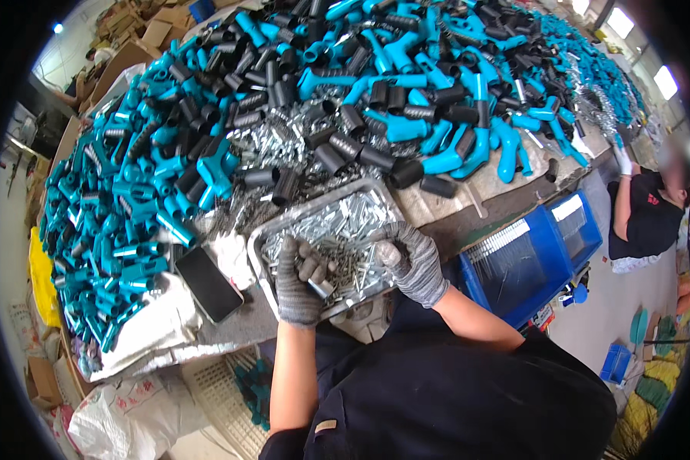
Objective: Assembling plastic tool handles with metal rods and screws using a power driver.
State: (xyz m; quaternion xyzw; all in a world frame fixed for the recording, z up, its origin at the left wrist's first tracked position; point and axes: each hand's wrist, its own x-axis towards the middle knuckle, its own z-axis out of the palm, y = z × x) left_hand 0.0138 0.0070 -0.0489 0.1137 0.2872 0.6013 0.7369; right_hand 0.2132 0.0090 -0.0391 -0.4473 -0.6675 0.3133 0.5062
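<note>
Heap of teal plastic handle parts [107, 222] covers far left of the surface [506, 188], spilling toward a white sack [157, 322] at the near edge. Black phone [208, 284] lies flat just right of that, beside crumpled white cloth. Next: metal tray [262, 268], full of small silver pins and screws [345, 226], sitting at the near edge right in front of the person. Left hand [297, 280], grey knit glove, is over the tray's near-left part, fingers curled round a short black sleeve [311, 270] with a silver metal piece [321, 288] at its lower end; looks like pin going into sleeve, can't confirm how deep. Right hand [412, 261], same glove, sits at the tray's right rim, fingers bent loosely inward; whether it pinches a pin I can't tell. Behind the tray: loose black sleeves [345, 146] mixed with more teal parts and piles of silver hardware, running to the far right. Blue crate [529, 261] stands right of the surface, holding metal rods. Another person [648, 211] in black works further right. Progress, judging by stock: one sleeve in hand, huge unsorted piles left, no clear finished batch visible, so early or mid-run at best.
</note>
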